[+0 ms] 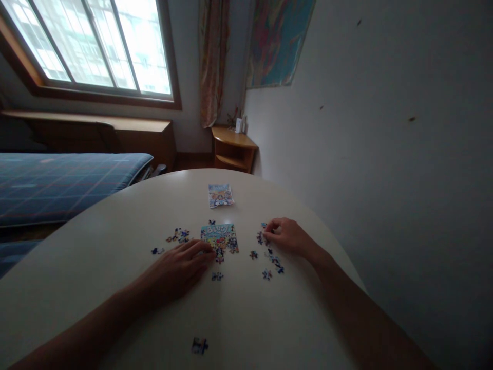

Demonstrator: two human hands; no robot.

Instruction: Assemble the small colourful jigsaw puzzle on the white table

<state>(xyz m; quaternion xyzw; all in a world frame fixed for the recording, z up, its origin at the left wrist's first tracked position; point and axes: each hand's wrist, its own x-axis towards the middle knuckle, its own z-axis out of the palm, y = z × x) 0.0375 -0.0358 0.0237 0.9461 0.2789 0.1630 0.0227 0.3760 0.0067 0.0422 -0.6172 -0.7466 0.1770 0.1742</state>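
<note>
We observe our left hand (188, 261) at the lower-left edge of a flat, multicoloured, partly assembled puzzle (219, 234) on the white, round-edged tabletop (246, 324); fingers close together, grip undetermined. Our right hand (288, 236) is among small, multicoloured interlocking pieces (276, 260) right of the puzzle, fingers narrow; we cannot tell whether they hold one.
</note>
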